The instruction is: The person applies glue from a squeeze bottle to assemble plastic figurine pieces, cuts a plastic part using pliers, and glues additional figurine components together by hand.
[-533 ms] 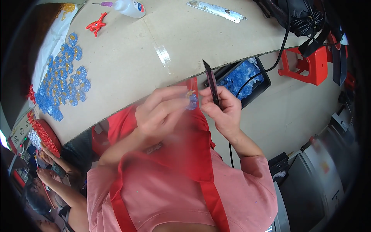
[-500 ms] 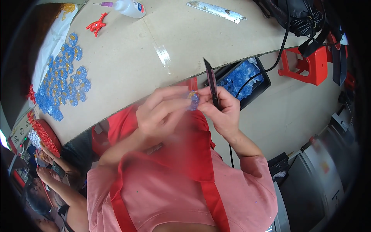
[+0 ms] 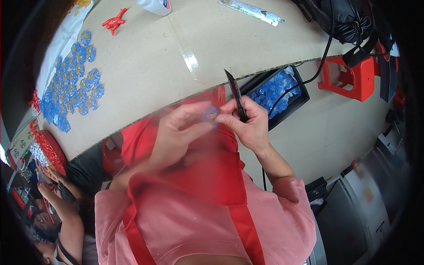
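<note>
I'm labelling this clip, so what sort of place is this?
Likely a craft workshop: flower-like blue pieces lie clustered on the table, a black tray holds blue material, and the right hand grips a black knife-like tool.

This looks like a small craft workshop: many matching blue flowers [image 3: 68, 86] crowd a worktable [image 3: 141, 57], blue pieces [image 3: 266, 95] fill a black bin [image 3: 290, 109], and a knife [image 3: 235, 93], apron [image 3: 225, 185] and co-worker [image 3: 70, 221] appear.

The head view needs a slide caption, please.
Left hand and right hand at a blue-and-yellow piece, the right holding a black pointed tool.
</note>
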Action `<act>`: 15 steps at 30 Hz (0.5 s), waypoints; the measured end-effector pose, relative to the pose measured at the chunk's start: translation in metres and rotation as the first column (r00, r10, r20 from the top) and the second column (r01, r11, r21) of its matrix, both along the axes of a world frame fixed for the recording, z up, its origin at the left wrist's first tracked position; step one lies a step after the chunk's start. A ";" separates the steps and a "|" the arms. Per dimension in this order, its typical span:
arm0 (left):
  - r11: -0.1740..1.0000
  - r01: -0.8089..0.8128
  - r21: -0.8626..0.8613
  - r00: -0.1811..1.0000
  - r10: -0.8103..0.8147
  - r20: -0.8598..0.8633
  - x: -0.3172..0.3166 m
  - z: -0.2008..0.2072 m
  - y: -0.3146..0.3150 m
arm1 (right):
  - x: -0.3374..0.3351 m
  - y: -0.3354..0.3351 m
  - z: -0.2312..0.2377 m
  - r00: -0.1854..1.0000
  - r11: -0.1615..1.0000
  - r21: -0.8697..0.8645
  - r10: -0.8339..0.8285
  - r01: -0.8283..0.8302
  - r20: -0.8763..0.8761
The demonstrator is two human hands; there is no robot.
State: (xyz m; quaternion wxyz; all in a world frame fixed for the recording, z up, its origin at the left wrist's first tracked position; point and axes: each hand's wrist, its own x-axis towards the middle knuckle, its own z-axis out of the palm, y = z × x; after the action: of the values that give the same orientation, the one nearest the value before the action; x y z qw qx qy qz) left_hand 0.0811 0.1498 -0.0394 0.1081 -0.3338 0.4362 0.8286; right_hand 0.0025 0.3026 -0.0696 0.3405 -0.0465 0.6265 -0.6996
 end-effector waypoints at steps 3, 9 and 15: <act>0.999 0.048 0.001 0.999 -0.048 0.012 0.000 -0.007 -0.005 | -0.001 -0.001 -0.002 0.989 0.994 0.109 0.044 -0.028 -0.139; 0.964 -0.045 0.263 0.983 -0.005 0.184 -0.008 -0.010 -0.006 | -0.009 0.005 -0.005 0.891 0.950 0.310 0.179 -0.046 -0.417; 0.867 -0.224 0.444 0.970 0.156 0.185 -0.019 -0.018 0.001 | -0.030 0.023 -0.001 0.787 0.932 0.353 0.280 -0.085 -0.550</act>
State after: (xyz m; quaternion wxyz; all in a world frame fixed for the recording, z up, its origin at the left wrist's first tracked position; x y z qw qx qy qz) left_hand 0.0622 0.1512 -0.0573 0.1329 -0.3982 0.1825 0.8891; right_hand -0.0279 0.3258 -0.0704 0.1982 -0.2692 0.7948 -0.5065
